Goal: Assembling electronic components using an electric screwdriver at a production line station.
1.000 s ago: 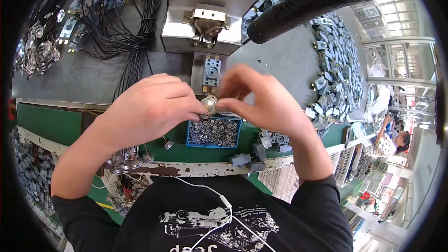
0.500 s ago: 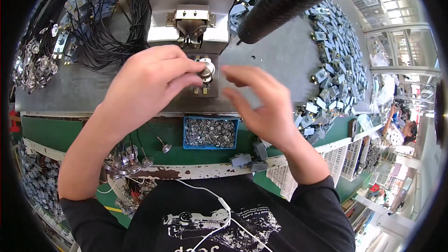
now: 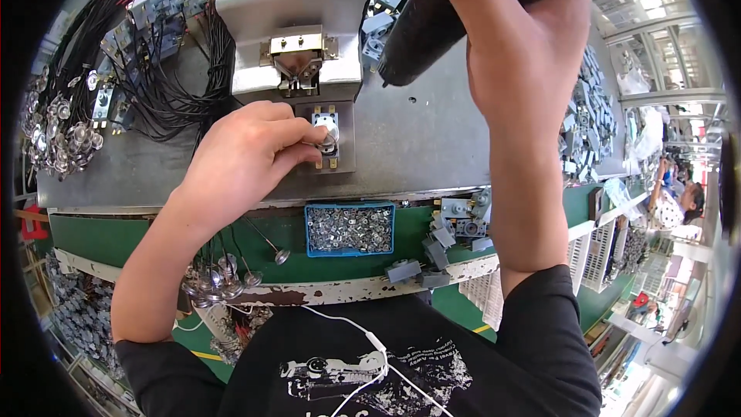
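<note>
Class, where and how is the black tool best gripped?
Probably around the upper body of the black tool, coming from the right, where the right hand is. Its long, round shape suits wrapped fingers, and its slant, with the lower end toward the picture's lower left, keeps that end clear.

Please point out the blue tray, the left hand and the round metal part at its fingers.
Blue tray (image 3: pixel 351 253): head view, on its near rim.
Left hand (image 3: pixel 241 145): head view, on its back.
Round metal part (image 3: pixel 333 133): head view, on its uncovered right side.
</note>
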